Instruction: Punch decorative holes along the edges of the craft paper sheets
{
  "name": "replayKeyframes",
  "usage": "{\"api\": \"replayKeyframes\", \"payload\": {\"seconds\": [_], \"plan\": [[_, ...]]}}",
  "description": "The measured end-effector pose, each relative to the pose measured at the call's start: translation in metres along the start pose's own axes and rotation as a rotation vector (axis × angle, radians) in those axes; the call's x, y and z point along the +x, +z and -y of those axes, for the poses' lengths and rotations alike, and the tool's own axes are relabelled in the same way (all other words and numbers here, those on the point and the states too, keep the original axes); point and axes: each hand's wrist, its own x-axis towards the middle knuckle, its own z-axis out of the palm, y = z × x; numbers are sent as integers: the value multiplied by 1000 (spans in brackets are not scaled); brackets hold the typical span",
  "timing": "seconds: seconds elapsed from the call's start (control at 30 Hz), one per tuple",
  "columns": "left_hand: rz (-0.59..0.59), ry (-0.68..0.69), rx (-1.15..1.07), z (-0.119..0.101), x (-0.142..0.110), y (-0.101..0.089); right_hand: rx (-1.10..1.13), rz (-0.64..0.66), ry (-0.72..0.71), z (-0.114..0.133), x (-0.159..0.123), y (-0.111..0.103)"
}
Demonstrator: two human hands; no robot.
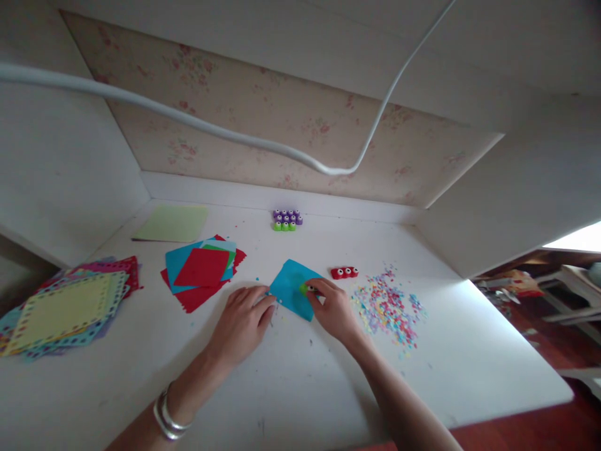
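I see a white cable (282, 149) sagging from ten o'clock to one before floral wallpaper (263, 100), white furniture (580, 288) just past three, and reddish floor (516, 433) at four.

About eight purple punches (288, 217), three green punches (285, 227) are standing near the table's (451, 363) back edge; three red punches (344, 272) sitting nearer its right edge; three paper piles (201, 275) lying toward its left. One held green punch (303, 289), one blue sheet (290, 283) showing between.

Smooth, matt blue paper (292, 289)
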Motion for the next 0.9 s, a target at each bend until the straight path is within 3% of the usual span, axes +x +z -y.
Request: {"api": "replayKeyframes", "payload": {"seconds": [0.1, 0.23, 0.47, 0.6, 0.77, 0.83, 0.9], "plan": [[-43, -45, -113, 1, 0, 1, 248, 88, -10, 7, 1, 5], [-41, -4, -245, 1, 1, 4, 515, 238, 88, 13, 1, 20], [34, 2, -253, 0, -4, 13, 662, 292, 133, 8, -1, 31], [75, 55, -206, 0, -4, 16, 484, 231, 6, 7, 0, 29], [32, -8, -256, 5, -2, 13, -39, -41, -68, -4, 7, 20], [15, -29, -277, 6, -1, 10, -283, -29, -78, -8, 9, 17], [1, -44, -274, 7, -1, 9, -421, 66, -68, -9, 9, 14]]}}
